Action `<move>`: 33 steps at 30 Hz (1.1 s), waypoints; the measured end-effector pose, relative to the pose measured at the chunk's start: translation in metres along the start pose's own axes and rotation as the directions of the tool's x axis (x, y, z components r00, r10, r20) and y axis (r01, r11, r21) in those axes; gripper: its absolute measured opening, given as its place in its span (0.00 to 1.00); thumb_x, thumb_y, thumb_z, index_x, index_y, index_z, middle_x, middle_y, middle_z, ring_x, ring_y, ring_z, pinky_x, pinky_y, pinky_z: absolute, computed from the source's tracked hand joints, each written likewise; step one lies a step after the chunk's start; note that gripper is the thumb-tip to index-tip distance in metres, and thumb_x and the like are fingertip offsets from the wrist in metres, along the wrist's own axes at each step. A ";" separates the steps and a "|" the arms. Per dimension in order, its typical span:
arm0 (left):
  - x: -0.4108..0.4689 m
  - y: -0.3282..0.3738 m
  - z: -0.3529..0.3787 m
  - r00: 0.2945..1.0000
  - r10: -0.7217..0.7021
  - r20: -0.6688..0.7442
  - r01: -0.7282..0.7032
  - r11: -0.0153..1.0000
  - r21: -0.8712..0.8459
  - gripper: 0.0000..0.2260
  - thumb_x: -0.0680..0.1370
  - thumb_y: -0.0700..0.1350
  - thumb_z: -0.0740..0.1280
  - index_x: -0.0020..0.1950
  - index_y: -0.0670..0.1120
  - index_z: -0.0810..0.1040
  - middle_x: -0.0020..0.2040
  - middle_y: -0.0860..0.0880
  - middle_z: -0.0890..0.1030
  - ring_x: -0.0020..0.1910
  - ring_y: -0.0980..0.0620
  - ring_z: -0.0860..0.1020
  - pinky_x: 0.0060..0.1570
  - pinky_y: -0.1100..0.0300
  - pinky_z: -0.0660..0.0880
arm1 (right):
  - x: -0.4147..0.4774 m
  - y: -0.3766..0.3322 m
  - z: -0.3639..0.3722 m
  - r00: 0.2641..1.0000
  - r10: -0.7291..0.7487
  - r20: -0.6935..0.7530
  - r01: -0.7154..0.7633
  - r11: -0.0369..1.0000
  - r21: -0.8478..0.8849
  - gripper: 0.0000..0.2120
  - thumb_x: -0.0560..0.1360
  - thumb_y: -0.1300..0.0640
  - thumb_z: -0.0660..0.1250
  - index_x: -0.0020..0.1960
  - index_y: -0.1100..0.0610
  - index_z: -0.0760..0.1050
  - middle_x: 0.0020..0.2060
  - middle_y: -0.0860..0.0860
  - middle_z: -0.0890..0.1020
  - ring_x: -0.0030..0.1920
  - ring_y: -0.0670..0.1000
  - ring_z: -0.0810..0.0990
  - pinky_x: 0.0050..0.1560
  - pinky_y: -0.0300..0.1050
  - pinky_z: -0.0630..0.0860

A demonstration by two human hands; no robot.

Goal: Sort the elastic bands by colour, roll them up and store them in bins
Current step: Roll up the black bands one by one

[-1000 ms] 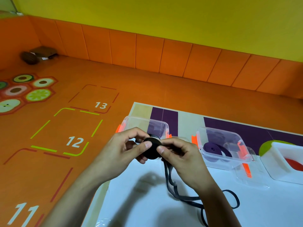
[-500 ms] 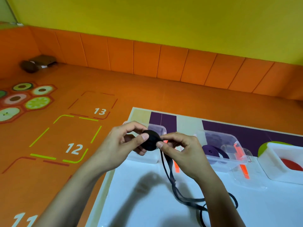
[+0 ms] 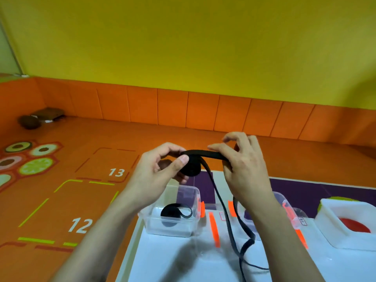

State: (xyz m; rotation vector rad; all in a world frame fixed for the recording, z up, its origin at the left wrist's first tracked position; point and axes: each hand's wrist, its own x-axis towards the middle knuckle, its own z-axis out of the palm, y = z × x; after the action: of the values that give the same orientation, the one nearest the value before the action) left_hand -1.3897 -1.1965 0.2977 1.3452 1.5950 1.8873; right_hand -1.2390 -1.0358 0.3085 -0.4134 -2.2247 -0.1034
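My left grip (image 3: 154, 177) pinches the black band roll (image 3: 191, 168) above the desk (image 3: 183, 263), while my right grip (image 3: 245, 171) holds its loose tail (image 3: 213, 156) stretched sideways. Below, a clear bin (image 3: 149, 225) contains another rolled black band (image 3: 170, 213).

The right forearm (image 3: 270, 231) covers most of the middle clear bin (image 3: 295, 214), so its purple band (image 3: 247, 217) barely shows. The tail of the black band (image 3: 203, 154) runs off the near edge. The right edge crops the white bin (image 3: 333, 237).
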 end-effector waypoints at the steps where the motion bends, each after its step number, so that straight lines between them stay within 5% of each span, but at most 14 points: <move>1: 0.001 0.003 0.001 1.000 -0.002 -0.004 0.002 1.000 -0.029 0.08 0.78 0.46 0.70 0.53 0.44 0.80 0.40 0.45 0.86 0.35 0.44 0.85 0.38 0.55 0.81 | 0.001 0.002 0.002 0.999 0.006 0.051 -0.011 0.996 0.088 0.25 0.69 0.72 0.66 0.61 0.51 0.81 0.58 0.52 0.76 0.56 0.55 0.72 0.54 0.51 0.74; 4: 0.000 0.006 0.006 0.999 -0.011 -0.046 0.006 0.994 -0.110 0.10 0.77 0.45 0.69 0.54 0.40 0.79 0.40 0.43 0.85 0.34 0.43 0.84 0.37 0.55 0.81 | -0.006 -0.009 0.008 0.960 0.064 0.271 -0.190 0.861 0.472 0.27 0.70 0.76 0.59 0.60 0.52 0.80 0.55 0.48 0.78 0.57 0.48 0.76 0.58 0.42 0.73; 7: -0.005 0.001 0.006 0.992 -0.026 -0.121 0.009 0.991 -0.135 0.10 0.77 0.45 0.69 0.54 0.39 0.80 0.42 0.44 0.85 0.34 0.43 0.84 0.38 0.52 0.82 | -0.022 -0.027 0.013 0.888 0.221 0.404 -0.459 0.368 0.808 0.18 0.74 0.69 0.60 0.55 0.53 0.81 0.41 0.52 0.80 0.37 0.51 0.76 0.40 0.40 0.74; 9: -0.008 -0.003 0.004 0.988 -0.041 -0.148 0.019 0.989 -0.145 0.10 0.77 0.45 0.69 0.54 0.40 0.81 0.43 0.44 0.85 0.35 0.42 0.84 0.38 0.51 0.83 | -0.032 -0.032 0.015 0.857 0.270 0.439 -0.488 0.150 0.860 0.12 0.76 0.60 0.63 0.56 0.55 0.81 0.36 0.57 0.76 0.32 0.53 0.70 0.34 0.39 0.70; 14: -0.016 -0.011 0.006 0.975 -0.081 -0.207 0.034 0.975 -0.220 0.10 0.78 0.44 0.68 0.54 0.39 0.80 0.41 0.44 0.86 0.34 0.44 0.84 0.38 0.56 0.82 | -0.035 -0.048 0.024 0.875 0.306 0.374 -0.463 0.311 0.830 0.11 0.80 0.49 0.67 0.54 0.54 0.82 0.35 0.54 0.81 0.34 0.45 0.75 0.38 0.36 0.72; 18: -0.026 -0.020 0.009 0.959 -0.149 -0.242 0.073 0.952 -0.297 0.08 0.80 0.40 0.67 0.56 0.37 0.78 0.42 0.42 0.86 0.35 0.44 0.85 0.39 0.58 0.82 | -0.040 -0.052 0.029 0.843 0.350 0.409 -0.504 0.247 0.827 0.09 0.79 0.52 0.68 0.52 0.57 0.83 0.38 0.58 0.82 0.36 0.51 0.81 0.41 0.42 0.78; 22: -0.036 -0.026 0.005 0.961 -0.155 -0.228 0.094 0.962 -0.257 0.09 0.79 0.43 0.67 0.55 0.39 0.79 0.44 0.42 0.86 0.36 0.44 0.85 0.40 0.57 0.82 | -0.046 -0.055 0.030 0.827 0.288 0.482 -0.541 0.177 0.822 0.14 0.79 0.50 0.70 0.62 0.54 0.81 0.45 0.55 0.85 0.43 0.51 0.84 0.46 0.45 0.82; 25: -0.042 -0.029 0.003 0.975 -0.119 -0.186 0.085 0.980 -0.179 0.07 0.79 0.42 0.67 0.55 0.41 0.79 0.43 0.46 0.85 0.36 0.45 0.85 0.39 0.59 0.81 | -0.042 -0.059 0.035 0.860 0.292 0.419 -0.489 0.239 0.839 0.12 0.78 0.53 0.70 0.61 0.53 0.82 0.51 0.51 0.87 0.54 0.51 0.85 0.56 0.45 0.81; 33: -0.058 -0.055 0.008 0.956 -0.198 -0.217 0.176 0.977 -0.118 0.09 0.81 0.42 0.66 0.58 0.38 0.77 0.48 0.42 0.85 0.36 0.45 0.86 0.40 0.57 0.82 | -0.063 -0.056 0.053 0.779 0.383 0.497 -0.606 0.253 0.755 0.06 0.77 0.59 0.74 0.53 0.53 0.86 0.44 0.47 0.88 0.46 0.48 0.86 0.52 0.45 0.82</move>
State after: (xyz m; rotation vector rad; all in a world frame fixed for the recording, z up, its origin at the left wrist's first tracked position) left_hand -1.3717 -1.2174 0.2220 0.9286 1.6459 2.0303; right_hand -1.2598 -1.0935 0.2302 -0.4999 -1.8558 1.5235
